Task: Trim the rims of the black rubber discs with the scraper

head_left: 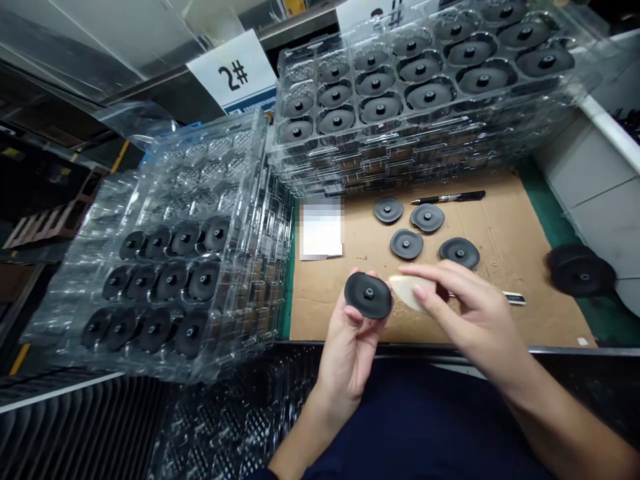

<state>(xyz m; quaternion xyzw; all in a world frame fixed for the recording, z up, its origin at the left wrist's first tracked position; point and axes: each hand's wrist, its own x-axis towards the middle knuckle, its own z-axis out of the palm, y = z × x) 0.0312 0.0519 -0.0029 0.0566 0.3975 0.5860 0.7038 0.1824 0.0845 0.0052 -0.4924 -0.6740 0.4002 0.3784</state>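
A round black disc [369, 295] with a small raised centre is held face up in my left hand [350, 340], the fingers curled round its rim. My right hand [463, 303] pinches a pale, cream-coloured pad [413, 292] between thumb and fingers, just right of the disc; its tip is close to the disc's right edge, and whether they touch I cannot tell. Beyond the hands, several similar discs lie on the cardboard sheet [357, 267], among them one [406, 244] near the middle and another [459, 253] beside my right hand.
Stacked clear trays of black discs stand at the left [235, 267] and along the back [350, 143]. A black pen [450, 197] and a white paper [321, 233] lie on the cardboard. More black discs [583, 270] are piled at the right, by a white-handled tool [515, 299].
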